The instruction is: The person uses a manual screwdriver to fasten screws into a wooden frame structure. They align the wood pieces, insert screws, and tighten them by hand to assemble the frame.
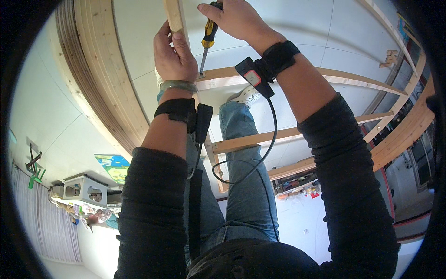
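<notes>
My right hand (232,18) is closed round the black and yellow handle of a screwdriver (209,35), at the top of the view. The screwdriver's shaft points down to a small metal bracket (200,75) where two wooden bars meet. My left hand (175,58) grips an upright wooden bar (175,16) just left of the screwdriver, its fingers wrapped round the wood. This bar belongs to a ladder-like wooden frame, whose crossbar (218,74) runs off to the right under my right wrist. Part of the joint is hidden behind my left hand.
Thick curved wooden boards (100,65) stand at the left. More rails of the frame (265,138) cross over my legs. A cable (274,135) hangs from the black device on my right wrist. Small wood pieces (390,57) lie at the right, and a grey-white box (85,190) is lower left.
</notes>
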Demonstrator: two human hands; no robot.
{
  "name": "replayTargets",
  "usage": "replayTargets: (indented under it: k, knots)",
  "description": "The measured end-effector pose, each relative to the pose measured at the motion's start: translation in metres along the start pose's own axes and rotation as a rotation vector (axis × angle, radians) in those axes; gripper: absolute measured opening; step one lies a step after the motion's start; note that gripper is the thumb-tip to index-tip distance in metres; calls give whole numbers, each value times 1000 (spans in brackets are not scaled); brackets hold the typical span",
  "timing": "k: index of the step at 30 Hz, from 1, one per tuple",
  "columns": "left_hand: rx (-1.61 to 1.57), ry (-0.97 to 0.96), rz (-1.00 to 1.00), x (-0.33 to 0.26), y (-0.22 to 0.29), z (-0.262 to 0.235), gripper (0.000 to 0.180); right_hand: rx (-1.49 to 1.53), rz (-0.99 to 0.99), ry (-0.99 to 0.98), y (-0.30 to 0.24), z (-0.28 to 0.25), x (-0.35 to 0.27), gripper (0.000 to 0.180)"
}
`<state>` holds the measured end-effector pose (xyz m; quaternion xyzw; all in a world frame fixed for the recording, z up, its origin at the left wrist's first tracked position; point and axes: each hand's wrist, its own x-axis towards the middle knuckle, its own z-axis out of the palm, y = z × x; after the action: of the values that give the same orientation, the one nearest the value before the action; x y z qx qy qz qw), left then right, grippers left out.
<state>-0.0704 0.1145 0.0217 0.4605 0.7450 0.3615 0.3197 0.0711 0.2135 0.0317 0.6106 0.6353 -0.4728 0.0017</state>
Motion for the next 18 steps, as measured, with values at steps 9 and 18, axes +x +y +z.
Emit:
replayTargets:
  k: [9, 18]
  knots:
    - [64, -16, 20, -2, -3, -1, 47, 81, -12, -70, 0, -3, 0, 52]
    - [115, -6, 54, -1, -1, 1, 43, -316, 6, -816, 1, 95, -79, 35]
